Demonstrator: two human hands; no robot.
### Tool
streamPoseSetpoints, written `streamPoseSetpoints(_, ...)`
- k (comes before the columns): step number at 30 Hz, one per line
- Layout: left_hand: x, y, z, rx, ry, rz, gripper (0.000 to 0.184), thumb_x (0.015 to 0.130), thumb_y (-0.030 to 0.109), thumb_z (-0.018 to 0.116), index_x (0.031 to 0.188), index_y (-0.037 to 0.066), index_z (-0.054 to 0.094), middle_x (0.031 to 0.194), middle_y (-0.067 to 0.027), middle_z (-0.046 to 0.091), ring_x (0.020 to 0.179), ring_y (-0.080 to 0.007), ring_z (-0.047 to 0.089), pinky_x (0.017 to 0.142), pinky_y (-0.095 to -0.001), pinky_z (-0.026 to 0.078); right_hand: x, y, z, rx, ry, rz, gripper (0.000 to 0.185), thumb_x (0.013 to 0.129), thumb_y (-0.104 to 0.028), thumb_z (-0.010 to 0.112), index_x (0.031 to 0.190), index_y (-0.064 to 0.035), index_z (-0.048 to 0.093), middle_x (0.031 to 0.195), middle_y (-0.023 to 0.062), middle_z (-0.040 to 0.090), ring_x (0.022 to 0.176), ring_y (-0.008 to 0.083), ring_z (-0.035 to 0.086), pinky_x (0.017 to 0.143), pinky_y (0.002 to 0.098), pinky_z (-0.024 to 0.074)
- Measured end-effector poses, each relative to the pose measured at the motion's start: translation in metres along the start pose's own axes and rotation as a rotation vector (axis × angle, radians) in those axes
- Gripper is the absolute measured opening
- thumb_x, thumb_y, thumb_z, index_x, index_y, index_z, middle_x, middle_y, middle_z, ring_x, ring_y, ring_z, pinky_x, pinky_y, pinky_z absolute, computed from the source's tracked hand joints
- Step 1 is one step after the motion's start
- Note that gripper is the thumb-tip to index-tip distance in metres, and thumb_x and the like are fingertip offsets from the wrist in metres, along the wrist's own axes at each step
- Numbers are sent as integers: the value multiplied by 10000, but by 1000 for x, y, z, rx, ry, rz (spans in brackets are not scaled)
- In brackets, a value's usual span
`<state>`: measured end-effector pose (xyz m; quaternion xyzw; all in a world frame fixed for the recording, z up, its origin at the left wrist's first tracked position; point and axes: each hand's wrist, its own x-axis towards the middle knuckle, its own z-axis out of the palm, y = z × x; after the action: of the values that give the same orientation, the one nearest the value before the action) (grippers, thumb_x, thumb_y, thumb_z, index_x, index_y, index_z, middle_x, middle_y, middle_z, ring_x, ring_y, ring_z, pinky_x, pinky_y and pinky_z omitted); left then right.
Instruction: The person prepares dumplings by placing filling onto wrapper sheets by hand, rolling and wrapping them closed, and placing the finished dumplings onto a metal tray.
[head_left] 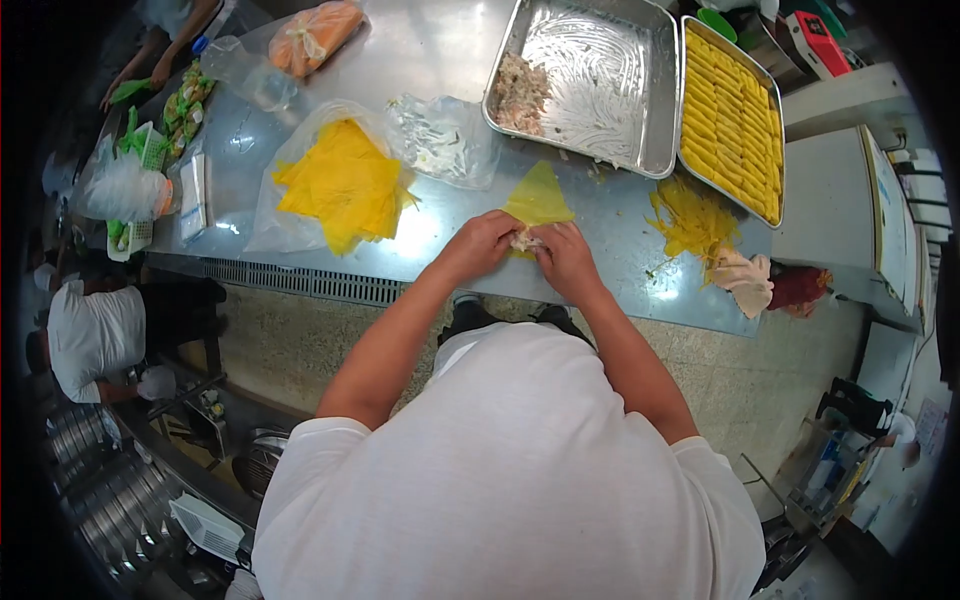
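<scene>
A single yellow wrapper sheet (541, 193) lies on the steel table, its pointed part toward the tray. At its near end sits a small lump of pale minced filling (522, 241). My left hand (478, 243) pinches this lump from the left, fingers closed. From the other side, my right hand (566, 260) closes its fingers on the same filling. Left of my hands, a stack of yellow wrapper sheets (345, 185) rests on clear plastic. Beyond the hands, a deep metal tray (600, 75) holds more minced filling (520, 95) in its left corner.
A second tray of yellow rolls (730, 115) stands far right, with yellow scraps (695, 220) and a crumpled cloth (742, 280) before it. Plastic bags (447, 140), an orange-filled bag (315, 38) and a bottle (245, 72) lie left. Another person (98, 340) is at left.
</scene>
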<state>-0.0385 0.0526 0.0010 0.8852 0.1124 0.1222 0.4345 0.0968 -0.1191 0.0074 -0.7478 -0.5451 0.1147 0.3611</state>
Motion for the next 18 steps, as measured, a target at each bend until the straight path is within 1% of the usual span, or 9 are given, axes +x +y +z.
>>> streamPoseSetpoints(2,2,8,-7,-80,-81,-40,253,855,61,724,1105,27,700,1074,-123,686,952,-329,679,839,-393,561,0,-2,-7,-16,-32,4,271,834,-23,715,1102,-34,677,1094,146,686,1059,366,622,926,454,514)
streamPoseSetpoints(4,4,20,-11,-56,-91,-18,289,844,58,721,1131,33,693,1088,-118,680,965,-330,678,842,-395,563,1,-12,-14,183,78,18,223,840,-30,718,1061,-29,685,1046,136,699,1036,356,638,914,443,518)
streamPoseSetpoints(6,6,22,-7,-33,-94,3,325,834,55,719,1157,38,687,1102,-114,673,977,-331,676,845,-397,565,-1,-11,-13,183,52,58,208,842,-28,714,1048,-28,688,1037,132,703,1021,353,646,919,441,517)
streamPoseSetpoints(8,7,17,1,122,-101,58,342,817,76,738,1154,49,686,1086,-111,673,981,-337,675,849,-409,568,-3,-5,-9,181,30,100,193,844,-26,711,1036,-26,690,1028,129,708,1006,350,654,924,439,516)
streamPoseSetpoints(10,7,17,4,143,-90,62,339,811,102,750,1141,55,691,1084,-110,673,984,-333,675,845,-414,568,-4,1,-1,45,95,-41,171,848,-21,704,1018,-20,690,1020,124,712,975,351,662,910,434,527)
streamPoseSetpoints(12,7,18,5,164,-76,64,336,805,128,763,1127,61,695,1083,-109,674,986,-330,676,842,-418,569,-5,5,-5,41,61,-37,171,849,-15,699,1020,-19,692,1016,126,712,979,352,660,898,429,535)
streamPoseSetpoints(14,6,23,3,172,-83,41,312,796,177,785,1080,73,708,1071,-102,681,979,-314,676,827,-418,567,-6,2,-10,38,22,-34,173,849,-9,694,1021,-18,694,1011,128,713,984,353,659,886,425,543)
streamPoseSetpoints(16,7,24,4,174,-85,17,312,795,194,791,1074,81,709,1062,-88,684,971,-306,676,821,-415,566,-9,-3,-11,121,72,72,196,839,1,683,1031,-29,703,991,128,716,980,362,656,859,421,552)
streamPoseSetpoints(18,6,25,10,174,-90,-7,312,794,211,796,1067,89,711,1054,-74,687,963,-297,676,816,-413,565,-11,-4,-11,93,115,100,215,831,8,677,1039,-35,707,979,132,714,981,362,656,859,425,551)
